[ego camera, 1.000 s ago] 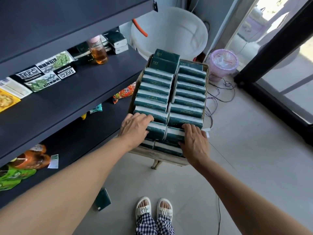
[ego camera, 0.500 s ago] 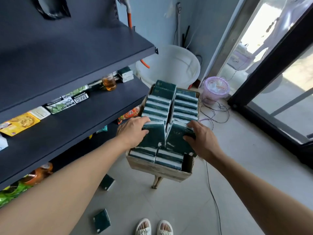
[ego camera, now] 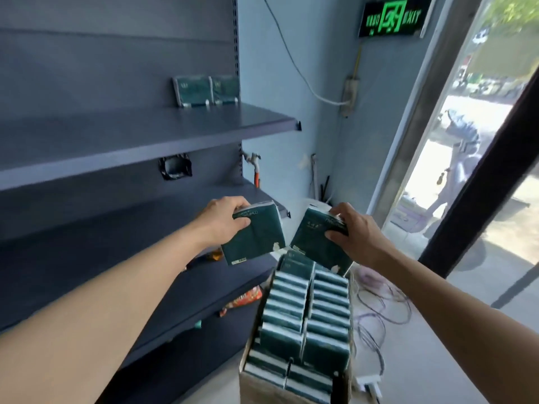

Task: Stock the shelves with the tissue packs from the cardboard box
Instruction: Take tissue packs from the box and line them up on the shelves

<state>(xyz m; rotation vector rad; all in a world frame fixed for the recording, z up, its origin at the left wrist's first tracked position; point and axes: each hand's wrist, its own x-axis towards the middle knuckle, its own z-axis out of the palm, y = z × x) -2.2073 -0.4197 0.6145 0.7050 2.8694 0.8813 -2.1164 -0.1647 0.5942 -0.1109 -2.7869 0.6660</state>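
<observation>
one view only, from a camera on the person's head, wide-angled, so straight edges bow near the borders. it faces forward and slightly down, toward the shelves (ego camera: pixel 140 132) on the left and the wall corner beyond. both forearms reach in from the bottom corners, close to the lens. the box (ego camera: pixel 259 383) sits low in the frame, near. the exit sign (ego camera: pixel 392 16) lies at the top edge, the glass door (ego camera: pixel 478 147) at the right.
</observation>
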